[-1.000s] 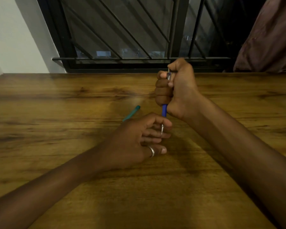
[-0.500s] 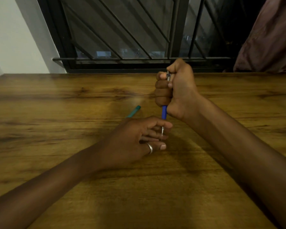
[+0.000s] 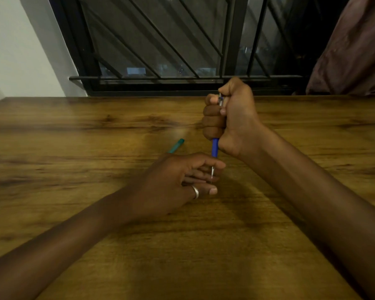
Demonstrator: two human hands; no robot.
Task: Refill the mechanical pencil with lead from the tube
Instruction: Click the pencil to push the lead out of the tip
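My right hand (image 3: 230, 118) is closed in a fist around a blue mechanical pencil (image 3: 214, 147), held upright with its metal tip pointing down. The thumb sits over the pencil's top end. My left hand (image 3: 178, 182) rests on the wooden table (image 3: 74, 148) just below, its fingers curled beside the pencil's tip; I cannot tell whether they pinch the tip or a lead. A ring is on one of its fingers. A teal lead tube (image 3: 176, 146) lies on the table behind my left hand, partly hidden by it.
A dark barred window (image 3: 171, 44) runs along the table's far edge. A maroon cloth (image 3: 355, 50) hangs at the upper right. A white wall (image 3: 15, 50) is at the upper left.
My left hand's fingers have curled slightly around the pencil's tip. The right hand and the pencil have hardly moved.
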